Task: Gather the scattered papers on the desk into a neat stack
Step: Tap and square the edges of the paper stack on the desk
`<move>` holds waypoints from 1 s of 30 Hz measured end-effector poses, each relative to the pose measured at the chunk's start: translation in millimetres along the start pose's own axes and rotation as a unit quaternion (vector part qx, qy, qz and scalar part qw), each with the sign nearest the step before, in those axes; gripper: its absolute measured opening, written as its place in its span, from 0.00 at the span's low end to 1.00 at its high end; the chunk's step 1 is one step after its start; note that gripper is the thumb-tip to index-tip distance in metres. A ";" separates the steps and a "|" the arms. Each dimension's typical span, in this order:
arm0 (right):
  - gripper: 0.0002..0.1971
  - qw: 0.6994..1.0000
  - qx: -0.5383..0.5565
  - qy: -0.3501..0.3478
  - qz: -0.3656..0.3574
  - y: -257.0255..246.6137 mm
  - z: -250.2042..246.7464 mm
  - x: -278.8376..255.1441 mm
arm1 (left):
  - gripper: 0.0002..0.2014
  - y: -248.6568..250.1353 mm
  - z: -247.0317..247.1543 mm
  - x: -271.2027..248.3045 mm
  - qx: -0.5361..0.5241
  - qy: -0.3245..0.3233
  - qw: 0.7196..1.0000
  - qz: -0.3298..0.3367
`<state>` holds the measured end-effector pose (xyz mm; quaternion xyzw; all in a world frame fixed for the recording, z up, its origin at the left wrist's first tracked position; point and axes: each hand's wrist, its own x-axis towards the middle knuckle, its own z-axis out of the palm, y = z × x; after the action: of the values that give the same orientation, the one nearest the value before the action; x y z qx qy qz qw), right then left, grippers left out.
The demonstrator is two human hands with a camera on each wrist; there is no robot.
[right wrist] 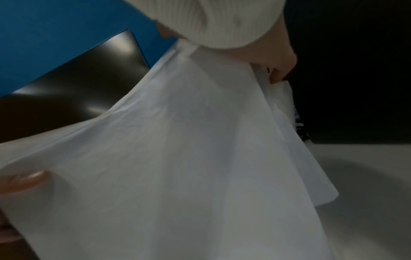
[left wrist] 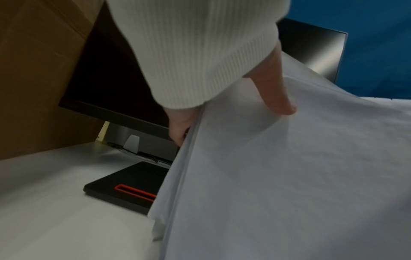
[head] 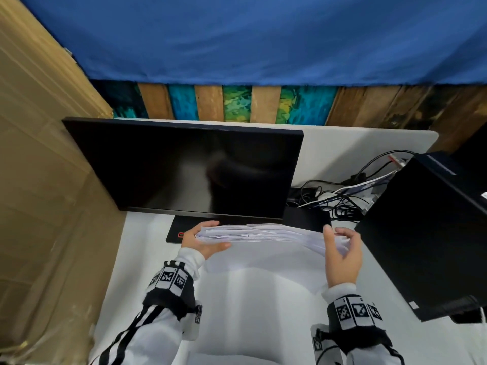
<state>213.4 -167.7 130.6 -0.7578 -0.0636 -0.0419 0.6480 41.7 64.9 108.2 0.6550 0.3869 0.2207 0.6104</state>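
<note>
Papers [head: 263,233] between both hands' grip

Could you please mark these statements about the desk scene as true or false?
1. Both hands hold the sheaf of papers above the desk. True.
2. The monitor shows a bright picture. False: its screen is dark.
3. The left hand grips the papers' left end. True.
4. The right hand rests flat on the desk. False: it holds the papers' right end.
5. The black computer case stands left of the monitor. False: it stands to the right.
</note>
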 end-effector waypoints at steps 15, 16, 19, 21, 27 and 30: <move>0.32 0.964 -0.018 -0.264 0.021 25.9 -38.5 19.2 | 0.14 -5.6 8.6 19.0 0.052 0.016 0.994 -0.099; 0.40 0.950 -0.016 -0.310 0.028 31.4 -44.6 20.2 | 0.18 -5.1 9.5 19.4 0.053 0.016 0.993 -0.105; 0.61 0.918 -0.037 -0.386 0.078 41.3 -57.3 24.1 | 0.21 -6.7 12.7 22.7 0.063 0.024 0.991 -0.118; 0.62 0.911 -0.083 -0.389 0.104 48.0 -62.4 27.4 | 0.22 -7.8 12.9 23.1 0.066 0.043 0.989 -0.126; 0.35 0.935 -0.095 -0.285 0.191 62.1 -49.3 29.5 | 0.17 -1.7 17.8 17.3 0.176 0.005 0.972 -0.154; 0.17 0.947 -0.135 -0.177 0.231 52.5 -23.4 30.4 | 0.08 10.1 24.0 15.8 0.173 -0.032 0.979 -0.105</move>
<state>251.8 -197.5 87.4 -0.8275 0.0056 0.2351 0.5098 71.9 62.6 111.4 0.7128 0.4661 0.0639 0.5202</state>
